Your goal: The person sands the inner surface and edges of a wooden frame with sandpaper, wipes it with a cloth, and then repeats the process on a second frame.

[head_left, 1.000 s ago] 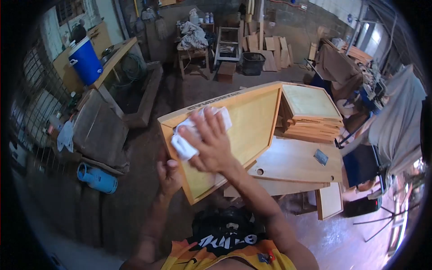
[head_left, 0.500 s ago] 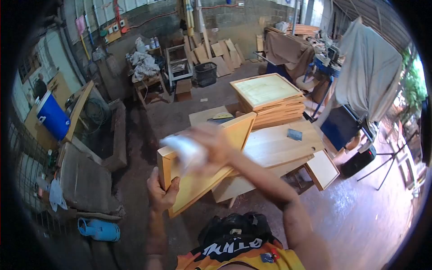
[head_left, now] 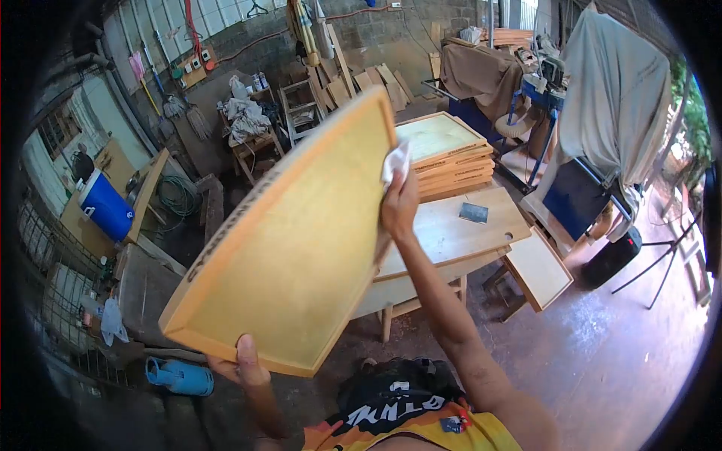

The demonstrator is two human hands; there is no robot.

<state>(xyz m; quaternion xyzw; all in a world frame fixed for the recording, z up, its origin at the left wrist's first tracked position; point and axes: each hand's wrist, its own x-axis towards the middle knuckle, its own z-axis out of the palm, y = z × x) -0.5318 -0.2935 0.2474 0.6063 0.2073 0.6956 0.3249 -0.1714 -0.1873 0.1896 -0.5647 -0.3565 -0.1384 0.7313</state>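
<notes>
A shallow wooden framed panel [head_left: 293,233] is held up in the air, tilted, its recessed pale face toward me. Dark lettering runs along its upper left outer edge. At the lower left corner, my left hand [head_left: 244,368] grips the frame, thumb over the front rim. My right hand [head_left: 400,207] is closed on a crumpled white cloth [head_left: 397,159] at the panel's right edge; some of its fingers are hidden behind the frame. Beyond the right hand, a stack of similar framed panels [head_left: 451,177] rests on a wooden worktable [head_left: 421,244].
A flat dark grey rectangle [head_left: 474,213] lies on the worktable. To its right sits a low piece with a pale framed top [head_left: 538,267]. A blue cooler [head_left: 107,207] and a blue gas cylinder [head_left: 180,376] stand at left. A black speaker-like box [head_left: 613,258] is at right.
The panel has been raised and turned so its face shows broadly. My right hand, blurred over the panel before, has moved with the cloth to the right edge. My left hand has moved lower.
</notes>
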